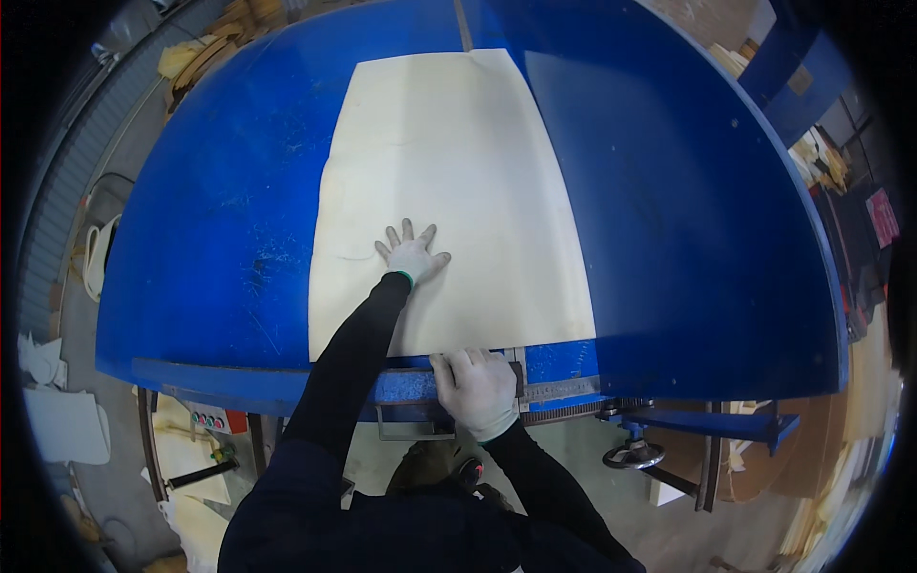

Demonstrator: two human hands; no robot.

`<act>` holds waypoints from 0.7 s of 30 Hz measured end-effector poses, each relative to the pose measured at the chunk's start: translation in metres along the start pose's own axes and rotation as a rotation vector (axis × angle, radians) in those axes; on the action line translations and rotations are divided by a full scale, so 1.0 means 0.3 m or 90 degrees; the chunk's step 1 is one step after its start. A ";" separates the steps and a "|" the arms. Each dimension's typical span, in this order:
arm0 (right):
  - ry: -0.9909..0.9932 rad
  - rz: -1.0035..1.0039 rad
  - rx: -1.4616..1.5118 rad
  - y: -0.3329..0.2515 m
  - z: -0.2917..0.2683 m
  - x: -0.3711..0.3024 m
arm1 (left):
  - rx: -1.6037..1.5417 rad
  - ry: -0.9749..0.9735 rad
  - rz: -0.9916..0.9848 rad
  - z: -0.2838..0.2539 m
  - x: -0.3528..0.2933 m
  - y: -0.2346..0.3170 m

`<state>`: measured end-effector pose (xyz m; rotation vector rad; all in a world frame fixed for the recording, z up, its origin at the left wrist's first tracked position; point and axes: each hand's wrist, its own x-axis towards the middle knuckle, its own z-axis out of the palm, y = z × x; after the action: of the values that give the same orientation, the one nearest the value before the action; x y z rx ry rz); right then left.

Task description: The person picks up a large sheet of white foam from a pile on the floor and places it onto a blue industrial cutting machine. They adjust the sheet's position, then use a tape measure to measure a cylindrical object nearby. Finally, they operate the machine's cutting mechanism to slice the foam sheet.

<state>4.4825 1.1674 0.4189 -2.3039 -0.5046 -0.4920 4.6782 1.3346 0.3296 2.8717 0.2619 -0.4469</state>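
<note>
The person's dark sleeves come up from the bottom edge, nearest of all. The right hand, in a white glove, sits on the front edge of the big blue bench. It is curled over a metal ruler bar there, and the fingers look closed on it. The left hand, also in a white glove, reaches farther out. It lies flat with the fingers spread wide, pressing on a big cream sheet. It grips nothing. The two hands are apart, one ahead of the other. The sheet lies flat on the bench, and its long side runs away from the person, from the front edge toward the far side. Its near edge just touches the front edge of the bench, right by the right hand. So the sheet is straight ahead of both hands, with most of it beyond the left hand. The left hand is on it; the right hand is just at its near edge. Below the bench a small hand wheel sticks out to the right.
</note>
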 end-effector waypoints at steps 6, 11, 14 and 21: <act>-0.010 0.007 0.007 -0.033 -0.009 0.011 | -0.007 0.012 0.006 -0.004 -0.030 -0.017; -0.103 0.043 0.034 -0.021 -0.051 0.032 | -0.040 0.030 0.024 0.004 -0.055 -0.020; -0.168 0.196 0.042 0.074 -0.084 0.069 | -0.041 0.019 0.021 0.001 -0.054 -0.013; -0.187 0.546 -0.224 0.567 -0.011 0.318 | -0.076 0.001 0.046 -0.049 -0.034 -0.148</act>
<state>4.6455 1.0717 0.3708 -2.6524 0.4904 0.2000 4.6635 1.3794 0.3382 2.7556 0.1769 -0.4010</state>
